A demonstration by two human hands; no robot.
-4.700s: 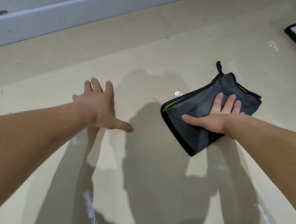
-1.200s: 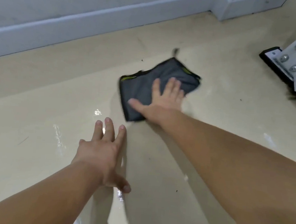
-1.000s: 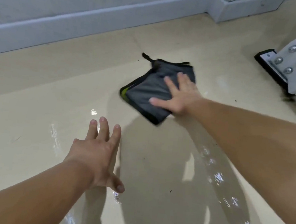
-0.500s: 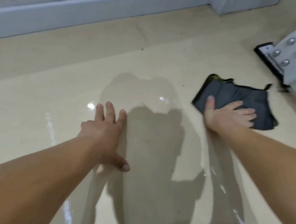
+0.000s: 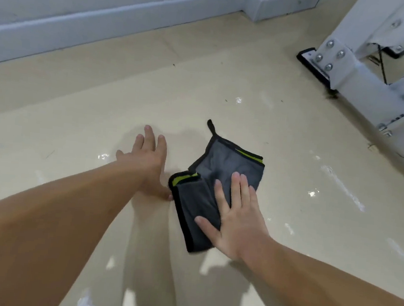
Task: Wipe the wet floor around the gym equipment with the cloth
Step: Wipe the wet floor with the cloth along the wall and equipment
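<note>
I count one cloth [image 5: 222,164], two hands and one piece of white gym equipment [image 5: 366,77] in my view. The cloth is dark grey with black edging and two strips of yellow-green trim. It is folded unevenly and lies flat on the shiny beige floor [image 5: 76,116] near the middle, with one small black loop [image 5: 210,124] sticking out from its far corner. The right hand [image 5: 239,218] lies palm down on the near right part of the cloth, its fingers [image 5: 235,188] straight and slightly spread, pressing the cloth onto the floor without curling round it. The left hand [image 5: 145,162] lies flat on the bare floor just left of the cloth, fingers straight and holding nothing. Its thumb tip sits right at the cloth's black edge, and I cannot tell whether they touch. The equipment stands well apart at the upper right on one black foot [image 5: 313,65], with four bolts [image 5: 340,53] on its plate. Wet streaks [image 5: 341,186] glint on the floor between it and the cloth
</note>
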